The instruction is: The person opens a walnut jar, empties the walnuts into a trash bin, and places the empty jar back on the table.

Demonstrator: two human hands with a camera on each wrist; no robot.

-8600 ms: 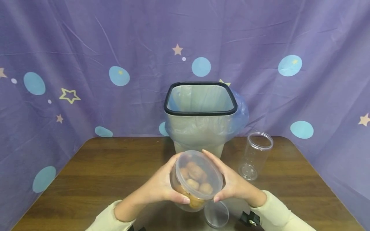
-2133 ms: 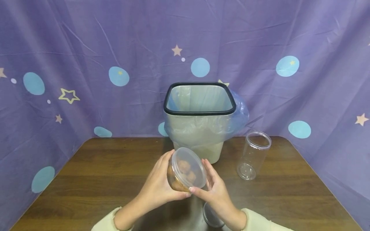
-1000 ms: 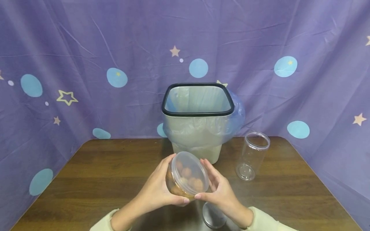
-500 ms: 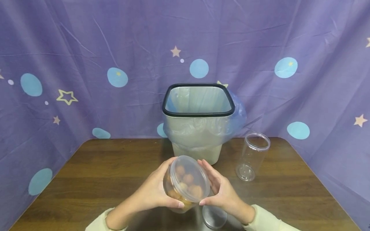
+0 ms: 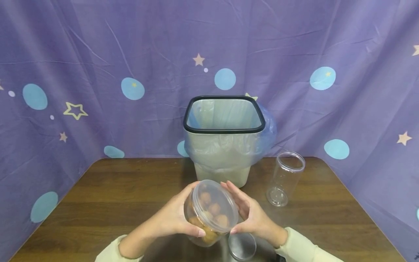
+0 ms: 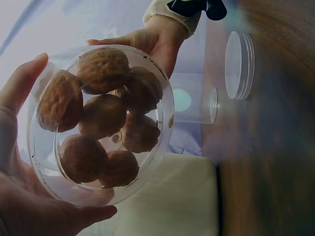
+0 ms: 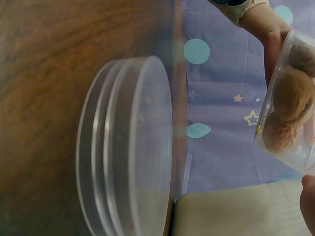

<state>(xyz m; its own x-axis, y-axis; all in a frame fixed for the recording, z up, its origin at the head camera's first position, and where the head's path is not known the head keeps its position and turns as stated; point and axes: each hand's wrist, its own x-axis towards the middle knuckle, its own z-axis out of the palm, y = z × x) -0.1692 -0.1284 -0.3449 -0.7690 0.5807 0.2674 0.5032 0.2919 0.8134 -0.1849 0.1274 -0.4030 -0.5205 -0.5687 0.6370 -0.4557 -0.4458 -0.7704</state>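
My left hand point(image 5: 171, 218) curls round the side of a clear plastic jar point(image 5: 204, 241) of walnuts, its thumb along the near side. A translucent lid point(image 5: 218, 198) covers the mouth, tilted toward my right hand point(image 5: 256, 220), whose thumb and fingers hold the lid's rim. Through the jar's base, the left wrist view shows several walnuts point(image 6: 103, 115) inside. Another round clear lid point(image 5: 242, 246) lies on the table beneath my right hand; it looms large in the right wrist view, standing apart from the held jar point(image 7: 288, 105).
Behind the hands stands a pale bin point(image 5: 222, 153) with a black rim and a bluish plastic liner. A tall clear jar point(image 5: 286, 180) without a lid is upright at the right. The wooden table point(image 5: 108, 196) ends against a purple patterned curtain point(image 5: 157, 47).
Over the last two seconds the jar has come lower and its lid has turned to face the camera more. Both hands have moved with it, the right shifting slightly right. The bin and tall jar stay put.
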